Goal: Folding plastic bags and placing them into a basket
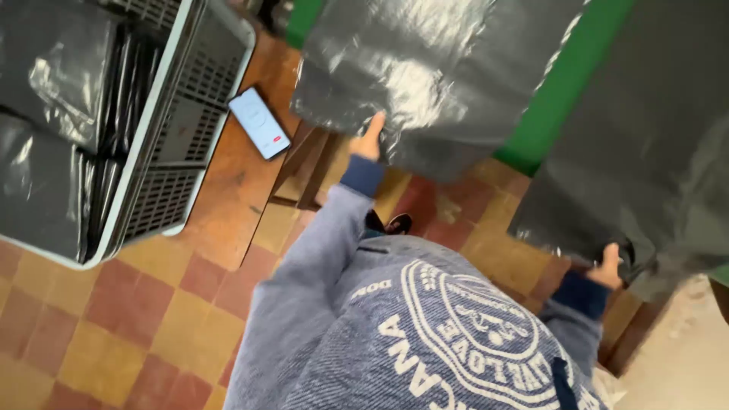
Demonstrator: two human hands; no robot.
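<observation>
— Over the tiled floor (114, 334), what do the hands have hold of?

— Both grip grey plastic. The left hand (369, 140) pinches the lower edge of one grey plastic bag (410, 68), fingers closed on the film, thumb on the near face. The right hand (610, 266) is closed on the bottom edge of a second grey bag (645, 137), which hangs to the right.

— And what lies about them?

— At far left sits a pale crate (171, 152) with slotted walls, packed with folded dark bags (45, 99). It rests on a reddish-brown desk (235, 190), and a phone (260, 123) with a lit screen lies just beside the crate, near the desk's edge.

— Anything in the way?

— The two bags hide most of what is behind them; a green surface (569, 99) shows between them. The person's blue sweatshirt (395, 334) fills the lower middle and covers the floor below the hands.
</observation>
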